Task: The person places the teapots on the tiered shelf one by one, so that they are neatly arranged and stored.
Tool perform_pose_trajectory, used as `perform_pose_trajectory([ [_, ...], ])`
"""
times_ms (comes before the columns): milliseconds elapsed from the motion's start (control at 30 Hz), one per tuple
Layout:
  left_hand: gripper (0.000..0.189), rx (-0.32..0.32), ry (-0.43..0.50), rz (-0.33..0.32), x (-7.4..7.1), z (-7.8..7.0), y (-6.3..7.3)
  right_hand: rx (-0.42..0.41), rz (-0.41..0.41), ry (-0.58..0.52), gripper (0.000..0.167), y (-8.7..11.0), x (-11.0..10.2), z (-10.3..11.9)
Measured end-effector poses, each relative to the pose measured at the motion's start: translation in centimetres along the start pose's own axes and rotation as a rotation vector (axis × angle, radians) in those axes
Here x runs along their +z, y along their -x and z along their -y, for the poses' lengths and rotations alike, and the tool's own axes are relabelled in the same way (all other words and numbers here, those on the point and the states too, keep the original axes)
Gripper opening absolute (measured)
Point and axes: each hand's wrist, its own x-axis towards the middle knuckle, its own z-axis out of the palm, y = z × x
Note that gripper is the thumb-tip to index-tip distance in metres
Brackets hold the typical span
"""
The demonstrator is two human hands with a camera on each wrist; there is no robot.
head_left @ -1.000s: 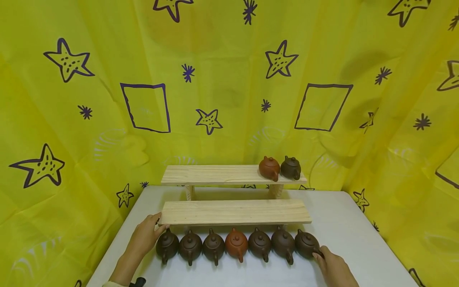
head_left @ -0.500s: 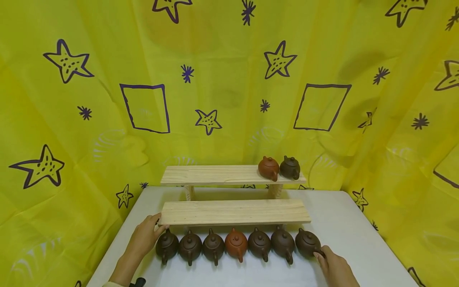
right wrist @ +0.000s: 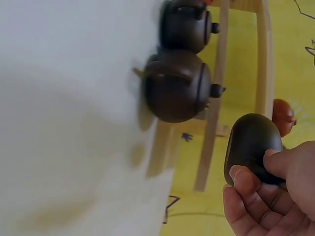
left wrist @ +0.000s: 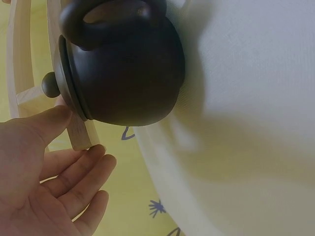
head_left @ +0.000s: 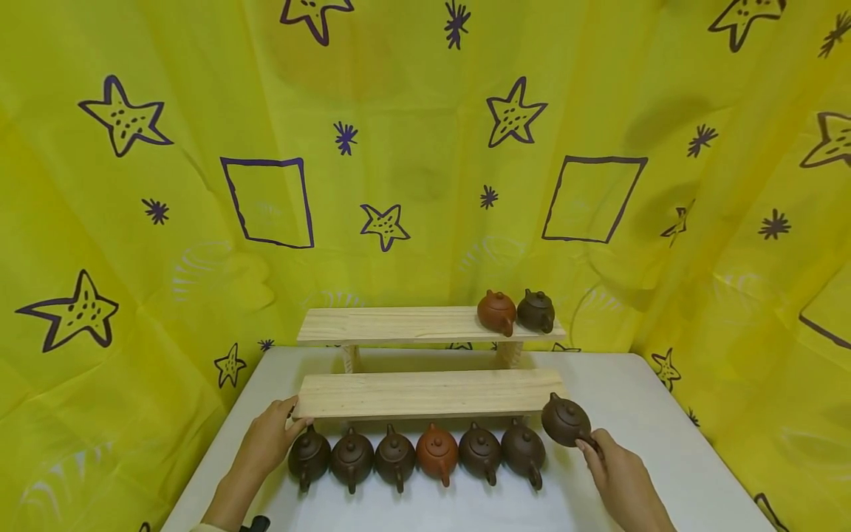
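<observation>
My right hand [head_left: 620, 469] pinches a dark brown teapot [head_left: 565, 423] by its handle. It lifts the teapot off the table, close to the right end of the lower wooden shelf [head_left: 425, 393]. In the right wrist view, the thumb and curled fingers close on the handle below the pot's rounded body [right wrist: 253, 137]. My left hand [head_left: 267, 436] grips the left end of that shelf between thumb and fingers. Beside it stands the leftmost dark teapot [left wrist: 128, 73]. A row of several dark teapots with one reddish-brown teapot [head_left: 437, 454] stands in front of the shelf.
Behind and higher is the upper shelf board [head_left: 392, 324]. A reddish teapot [head_left: 496, 312] and a dark teapot [head_left: 535, 310] sit at its right end. The white table [head_left: 638, 414] ends at a yellow patterned curtain [head_left: 425, 148].
My right hand has raised the rightmost dark teapot out of the front row, up and toward the lower shelf's right end. My left hand has stayed on the shelf end.
</observation>
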Motion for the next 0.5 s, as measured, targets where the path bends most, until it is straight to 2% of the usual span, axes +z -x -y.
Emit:
perform_pose_trajectory([
  [133,0.059,-0.004,0.004,-0.001,0.0,0.0,0.0,-0.007,-0.009,-0.023,0.017,-1.1,-0.6,1.5],
  [367,0.059,-0.017,0.007,0.009,-0.1,-0.2,-0.1,-0.12,-0.101,-0.054,0.017,-3.3,-0.7,4.3],
  [500,0.059,-0.018,0.005,0.007,-0.1,-0.2,-0.1,-0.161,-0.112,-0.074,0.019,-4.7,-0.9,5.9],
])
